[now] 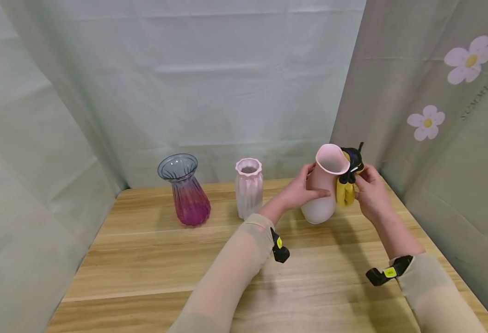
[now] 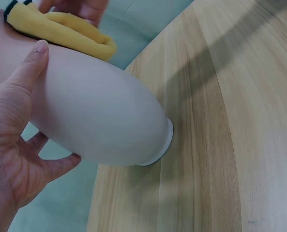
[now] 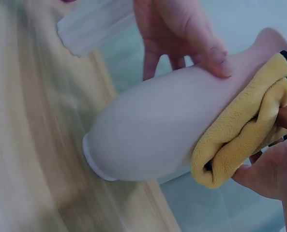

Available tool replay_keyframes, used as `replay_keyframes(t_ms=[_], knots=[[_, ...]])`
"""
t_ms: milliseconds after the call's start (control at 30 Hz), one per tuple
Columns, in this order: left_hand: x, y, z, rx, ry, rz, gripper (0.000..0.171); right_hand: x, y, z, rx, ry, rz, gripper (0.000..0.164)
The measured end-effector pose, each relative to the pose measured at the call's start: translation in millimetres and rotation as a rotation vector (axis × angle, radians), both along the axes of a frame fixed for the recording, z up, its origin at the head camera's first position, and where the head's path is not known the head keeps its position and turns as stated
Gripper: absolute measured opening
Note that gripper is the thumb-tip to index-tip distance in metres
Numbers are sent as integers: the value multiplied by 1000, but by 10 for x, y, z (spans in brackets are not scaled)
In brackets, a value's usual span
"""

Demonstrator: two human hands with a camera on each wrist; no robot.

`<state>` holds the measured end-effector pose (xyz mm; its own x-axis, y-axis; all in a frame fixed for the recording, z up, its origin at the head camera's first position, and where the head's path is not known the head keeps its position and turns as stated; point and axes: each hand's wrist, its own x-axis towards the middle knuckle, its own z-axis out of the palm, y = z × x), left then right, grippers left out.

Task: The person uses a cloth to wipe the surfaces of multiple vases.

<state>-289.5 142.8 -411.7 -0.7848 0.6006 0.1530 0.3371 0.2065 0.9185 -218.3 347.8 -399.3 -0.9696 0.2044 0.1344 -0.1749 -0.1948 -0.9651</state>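
A pink-to-white vase (image 1: 319, 203) with a wavy flared rim leans slightly to the right, its base close over the table. My left hand (image 1: 301, 188) grips its neck, thumb across the front and fingers round the far side, as the left wrist view also shows. On the vase's right side lies a folded yellow cloth (image 3: 247, 128) with black parts. My right hand (image 1: 373, 192) holds this cloth against the vase near the rim, with fingers tucked into its folds. Part of the cloth's black side (image 1: 354, 159) shows by the rim in the head view.
Left of the held vase stands a small pale pink ribbed vase (image 1: 249, 194). Farther left is a glass vase (image 1: 191, 203), blue-grey above and magenta below. The wooden table (image 1: 144, 277) meets pale curtains (image 1: 227, 92) behind and on both sides.
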Motion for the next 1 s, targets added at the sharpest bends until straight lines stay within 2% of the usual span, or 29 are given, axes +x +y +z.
replay_keyframes(t_ms=[200, 367, 533, 633, 733, 833, 1000], knots=[[-1, 5, 4, -10, -5, -5, 97, 17, -6, 77, 52, 7, 6, 17], [-6, 0, -1, -10, -7, 0, 97, -5, 17, 50, 129, 9, 24, 15], [-16, 1, -17, -15, 4, 0, 96, 4, 43, -30, 195, -47, 15, 15], [-17, 1, -19, -17, 3, 0, 96, 10, 56, -153, 165, -92, 17, 14], [-15, 1, -16, -15, -6, -2, 95, 9, 70, -343, 116, -134, 23, 14], [-11, -3, -11, -11, -19, -2, 95, -6, 67, -575, 22, -187, 12, 20], [-5, -9, -3, -16, -7, -5, 96, -19, 30, -872, -32, -285, -25, 29]])
